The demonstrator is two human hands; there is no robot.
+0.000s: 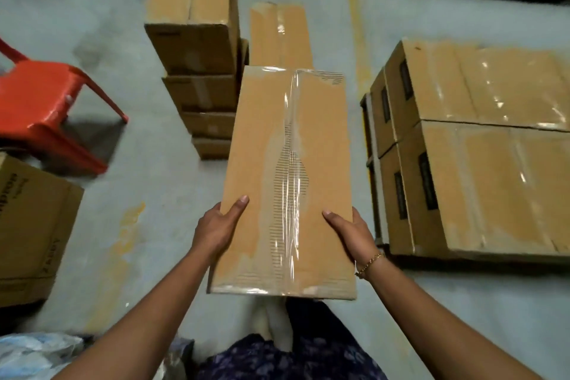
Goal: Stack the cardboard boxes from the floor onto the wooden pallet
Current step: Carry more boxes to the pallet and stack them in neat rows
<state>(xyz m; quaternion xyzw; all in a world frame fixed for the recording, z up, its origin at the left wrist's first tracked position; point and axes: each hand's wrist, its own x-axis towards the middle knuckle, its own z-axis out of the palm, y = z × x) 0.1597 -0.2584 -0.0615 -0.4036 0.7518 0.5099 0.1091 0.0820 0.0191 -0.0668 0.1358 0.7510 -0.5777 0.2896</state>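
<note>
1. Above the floor (129, 40), in front of the person, the taped box (287, 164) is held flat, its long axis pointing straight away.
2. Both arms reach forward. The left hand (216, 228) and right hand (351, 234) grip its side edges near the close end, thumbs on top and fingers hidden underneath.
3. A tall stack of boxes (197, 49) stands just ahead-left, a low box (279, 34) lies beyond, packed boxes (481, 145) sit to the right, and a red chair (46, 102) is on the left.

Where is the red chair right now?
In the head view, the red chair is at the far left, left of the tall box stack and just beyond a printed carton.
</note>
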